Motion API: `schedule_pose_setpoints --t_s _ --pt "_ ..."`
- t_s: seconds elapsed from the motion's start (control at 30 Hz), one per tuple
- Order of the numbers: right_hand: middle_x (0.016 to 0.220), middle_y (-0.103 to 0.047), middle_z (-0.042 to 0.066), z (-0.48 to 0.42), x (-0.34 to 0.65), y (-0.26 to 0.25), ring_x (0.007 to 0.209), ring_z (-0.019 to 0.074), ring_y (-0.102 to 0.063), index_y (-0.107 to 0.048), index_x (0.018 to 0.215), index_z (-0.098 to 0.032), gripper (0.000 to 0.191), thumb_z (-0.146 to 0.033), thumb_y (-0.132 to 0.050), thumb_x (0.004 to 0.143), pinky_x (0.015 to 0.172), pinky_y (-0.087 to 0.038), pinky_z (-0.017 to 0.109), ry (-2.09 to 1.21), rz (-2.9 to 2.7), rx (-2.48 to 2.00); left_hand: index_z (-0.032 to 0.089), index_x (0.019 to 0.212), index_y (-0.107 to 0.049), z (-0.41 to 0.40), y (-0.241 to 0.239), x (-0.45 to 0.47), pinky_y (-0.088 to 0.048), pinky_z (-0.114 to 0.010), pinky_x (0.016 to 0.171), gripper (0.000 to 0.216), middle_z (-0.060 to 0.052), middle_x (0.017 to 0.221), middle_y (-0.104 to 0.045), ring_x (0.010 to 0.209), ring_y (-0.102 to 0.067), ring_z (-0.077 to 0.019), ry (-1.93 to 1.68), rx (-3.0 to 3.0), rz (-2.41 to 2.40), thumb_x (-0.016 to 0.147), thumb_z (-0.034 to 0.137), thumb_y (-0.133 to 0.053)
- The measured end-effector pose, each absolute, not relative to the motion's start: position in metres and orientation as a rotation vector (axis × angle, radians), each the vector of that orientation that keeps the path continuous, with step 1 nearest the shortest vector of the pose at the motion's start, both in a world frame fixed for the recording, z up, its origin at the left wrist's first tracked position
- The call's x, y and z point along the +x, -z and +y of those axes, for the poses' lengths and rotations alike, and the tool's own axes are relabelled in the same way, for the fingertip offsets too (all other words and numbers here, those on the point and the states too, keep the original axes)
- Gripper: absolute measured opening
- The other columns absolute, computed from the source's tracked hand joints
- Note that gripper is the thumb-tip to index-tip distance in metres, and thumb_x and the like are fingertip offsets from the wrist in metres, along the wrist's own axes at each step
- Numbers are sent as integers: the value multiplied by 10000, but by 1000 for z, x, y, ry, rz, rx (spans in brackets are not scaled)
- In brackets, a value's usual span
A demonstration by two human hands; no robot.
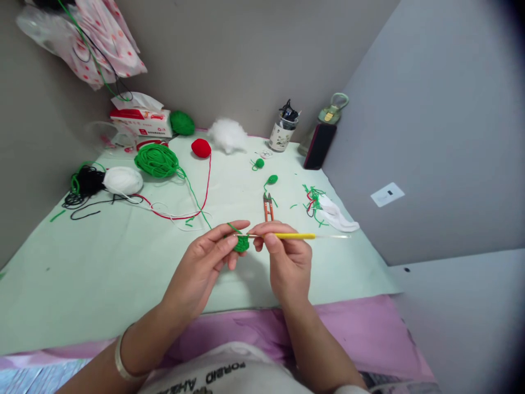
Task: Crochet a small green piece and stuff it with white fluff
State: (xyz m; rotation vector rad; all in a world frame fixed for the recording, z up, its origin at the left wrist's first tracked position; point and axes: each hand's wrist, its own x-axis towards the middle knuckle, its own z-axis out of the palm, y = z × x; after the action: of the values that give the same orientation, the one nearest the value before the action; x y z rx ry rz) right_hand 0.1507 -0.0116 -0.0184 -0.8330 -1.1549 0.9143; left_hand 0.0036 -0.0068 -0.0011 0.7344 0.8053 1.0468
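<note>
Between the thumb and fingers of my left hand (205,260) is a small green crochet piece (241,244), with green yarn running over the index finger. My right hand (287,257) grips a crochet hook (294,236) by its yellow handle, and the metal tip reaches left to the top edge of the crochet piece. The exact stitch at the tip is too small to make out. Just beyond my right hand lie orange-handled thread snips (268,208). A green skein (156,161) sits to the back left, its strand trailing toward my left hand.
A red yarn ball (201,148), white stuffing (227,135) and a pen cup (283,134) stand at the back. White yarn (123,180) and black yarn (88,181) lie left. Small green crocheted pieces (273,179), yarn scraps (315,198) and a leaning phone (320,145) are on the right.
</note>
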Motion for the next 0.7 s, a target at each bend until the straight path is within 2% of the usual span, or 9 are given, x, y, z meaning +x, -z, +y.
schedule_pose_setpoints --t_s 0.17,0.33,0.43,0.57,0.7 --pt "881 -729 14 -9 155 18 724 120 -644 -743 913 -231 163 -313 -630 997 663 -517 267 -1127 -1000 -776 251 1092 -825 -6 3 -2 -395 -241 708 258 23 752 -599 652 -433 -102 -1027 784 845 836 276 -804" --pt "873 -728 24 -12 157 15 739 132 -652 -713 923 -220 181 -314 -592 1018 678 -527 280 -1096 -1088 -767 277 1096 -823 -6 3 -3 -381 -230 702 252 16 797 -592 738 -461 -121 -1038 809 863 847 280 -786" --pt "899 -725 31 -16 156 14 774 142 -660 -713 961 -225 174 -249 -556 1031 694 -537 293 -906 -1229 -815 288 1073 -829 -5 6 -3 -400 -222 725 235 8 841 -602 804 -499 -128 -1077 843 877 842 266 -793" --pt "940 -719 58 -21 155 15 889 183 -683 -690 1074 -223 215 -126 -506 1020 771 -561 351 -498 -1527 -833 317 1103 -819 -7 12 -3 -432 -219 769 274 15 856 -599 822 -525 -125 -1142 926 901 835 258 -817" --pt "989 -724 107 -22 151 21 922 202 -681 -684 1148 -191 253 -62 -567 964 752 -576 335 -2 -1794 -839 326 1195 -785 -11 13 0 -451 -191 760 396 25 862 -622 789 -536 -103 -1194 937 948 813 241 -845"
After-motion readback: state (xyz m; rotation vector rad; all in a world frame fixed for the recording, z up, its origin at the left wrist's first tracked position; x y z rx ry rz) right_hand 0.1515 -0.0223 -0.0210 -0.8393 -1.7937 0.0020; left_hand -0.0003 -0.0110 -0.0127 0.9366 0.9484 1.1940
